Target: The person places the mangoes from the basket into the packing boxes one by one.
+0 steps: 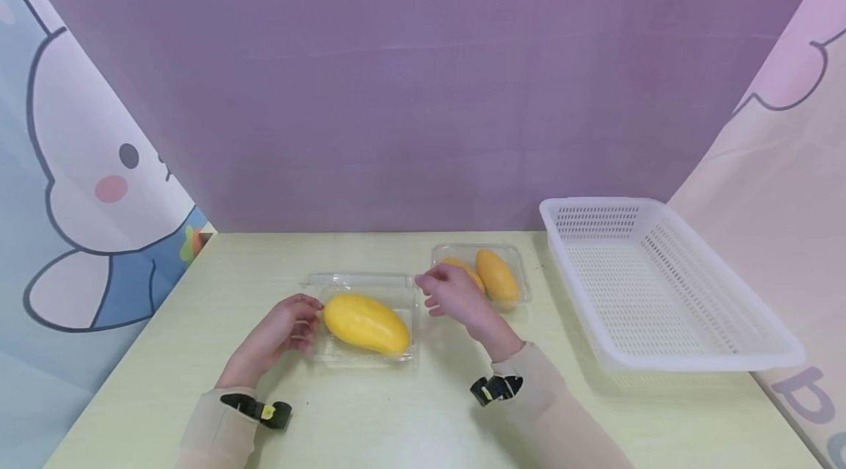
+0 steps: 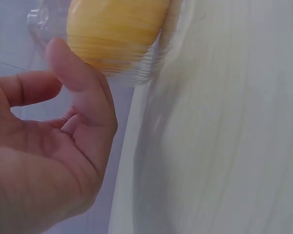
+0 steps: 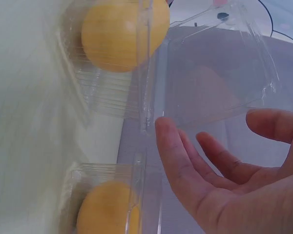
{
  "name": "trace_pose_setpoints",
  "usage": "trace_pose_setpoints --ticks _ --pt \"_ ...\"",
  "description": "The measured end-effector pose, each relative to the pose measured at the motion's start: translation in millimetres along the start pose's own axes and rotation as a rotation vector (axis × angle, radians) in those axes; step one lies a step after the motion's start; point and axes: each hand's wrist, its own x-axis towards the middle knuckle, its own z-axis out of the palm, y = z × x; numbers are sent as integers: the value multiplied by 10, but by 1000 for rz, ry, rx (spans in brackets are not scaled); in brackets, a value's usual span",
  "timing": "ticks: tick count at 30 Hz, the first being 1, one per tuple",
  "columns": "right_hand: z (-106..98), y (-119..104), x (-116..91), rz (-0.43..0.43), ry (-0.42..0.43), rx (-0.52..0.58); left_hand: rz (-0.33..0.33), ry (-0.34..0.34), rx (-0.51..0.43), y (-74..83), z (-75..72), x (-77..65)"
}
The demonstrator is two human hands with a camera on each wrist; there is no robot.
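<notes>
A large yellow mango (image 1: 366, 324) lies in a clear plastic clamshell box (image 1: 396, 362) on the table. The box's transparent lid (image 3: 210, 78) stands raised in the right wrist view. My left hand (image 1: 283, 329) is at the box's left side, fingers bent, with one fingertip against or very near the clear wall; a gap shows between thumb and forefinger in the left wrist view. Beside the box's right back corner is my right hand (image 1: 459, 300), fingers loosely bent and thumb apart. One of its fingertips is at the lid's lower corner; contact is unclear.
Behind the right hand sits a second clear box (image 1: 522, 271) with two orange-yellow mangoes (image 1: 497, 276), one partly hidden by the hand. A white perforated plastic basket (image 1: 661, 362) stands at the right. A purple backdrop (image 1: 396, 87) closes off the table's (image 1: 370, 425) far edge.
</notes>
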Motion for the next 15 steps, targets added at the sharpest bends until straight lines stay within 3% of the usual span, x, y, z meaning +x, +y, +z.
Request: trace_pose_setpoints --ticks 15 --pt "32 169 -82 71 -85 29 -41 -38 -134 41 -49 -31"
